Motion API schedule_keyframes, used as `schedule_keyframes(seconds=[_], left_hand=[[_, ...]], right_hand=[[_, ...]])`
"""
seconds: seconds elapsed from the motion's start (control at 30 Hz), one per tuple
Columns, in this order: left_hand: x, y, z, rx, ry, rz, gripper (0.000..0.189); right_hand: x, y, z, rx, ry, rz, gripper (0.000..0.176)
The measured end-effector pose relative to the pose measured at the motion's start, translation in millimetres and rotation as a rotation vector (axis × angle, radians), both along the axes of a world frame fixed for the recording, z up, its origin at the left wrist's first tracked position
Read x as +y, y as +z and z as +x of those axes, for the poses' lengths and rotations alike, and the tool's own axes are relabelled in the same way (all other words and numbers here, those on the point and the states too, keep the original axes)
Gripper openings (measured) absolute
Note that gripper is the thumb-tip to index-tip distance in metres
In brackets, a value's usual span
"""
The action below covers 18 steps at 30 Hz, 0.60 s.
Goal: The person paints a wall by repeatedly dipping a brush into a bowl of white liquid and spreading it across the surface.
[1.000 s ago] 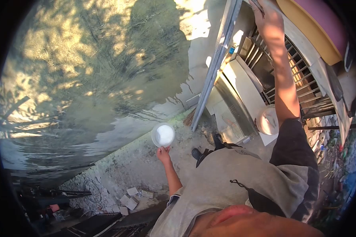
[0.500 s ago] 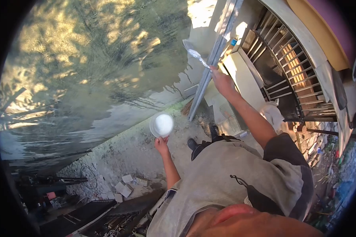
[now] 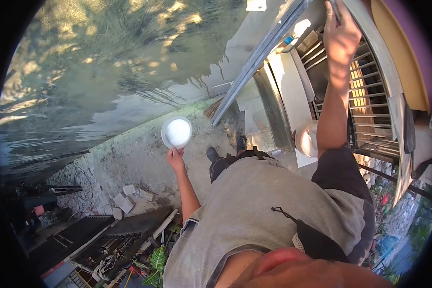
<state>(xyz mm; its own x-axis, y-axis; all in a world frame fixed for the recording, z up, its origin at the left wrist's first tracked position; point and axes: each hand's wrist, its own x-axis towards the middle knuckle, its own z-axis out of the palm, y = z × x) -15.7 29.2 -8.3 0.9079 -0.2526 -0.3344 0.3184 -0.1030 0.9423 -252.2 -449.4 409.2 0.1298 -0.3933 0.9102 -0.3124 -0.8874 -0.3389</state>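
My left hand (image 3: 176,156) is closed on the near rim of a round whitish bowl (image 3: 164,129), held out over the concrete ground. White stuff (image 3: 178,133), like paint, fills its middle. High at the right, my right hand (image 3: 342,41) is raised to the top edge of the view with its fingers closed. A bit of a greyish handle shows between them; the rest of that tool is out of frame. Half a second earlier a thin tool with a white, blurred head, brush-like, was in this hand. Beside the raised forearm stands a barred metal rack (image 3: 367,103).
A wet-looking grey-green wall (image 3: 144,86) runs along the left. A long metal bar (image 3: 259,65) slants beside it, with broom bristles (image 3: 212,109) at its foot. A pale bucket (image 3: 306,139) is by my right side. Loose blocks (image 3: 125,202) and clutter lie lower left.
My right hand has swung up and to the right, taking the white-headed tool out of view. The whole view has shifted; my left hand keeps its hold on the bowl.
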Motion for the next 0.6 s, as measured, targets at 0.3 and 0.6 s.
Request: schedule_keyframes(seconds=[0.3, 0.6], left_hand=[[-5, -2, 0, 0.019, -0.010, -0.020, 0.021], [-20, 8, -3, 0.022, 0.008, -0.027, 0.023]], right_hand=[[-21, -80, 25, 0.130, -0.361, 0.096, 0.034], [64, -250, 25, 0.899, -0.064, 0.583, 0.038]])
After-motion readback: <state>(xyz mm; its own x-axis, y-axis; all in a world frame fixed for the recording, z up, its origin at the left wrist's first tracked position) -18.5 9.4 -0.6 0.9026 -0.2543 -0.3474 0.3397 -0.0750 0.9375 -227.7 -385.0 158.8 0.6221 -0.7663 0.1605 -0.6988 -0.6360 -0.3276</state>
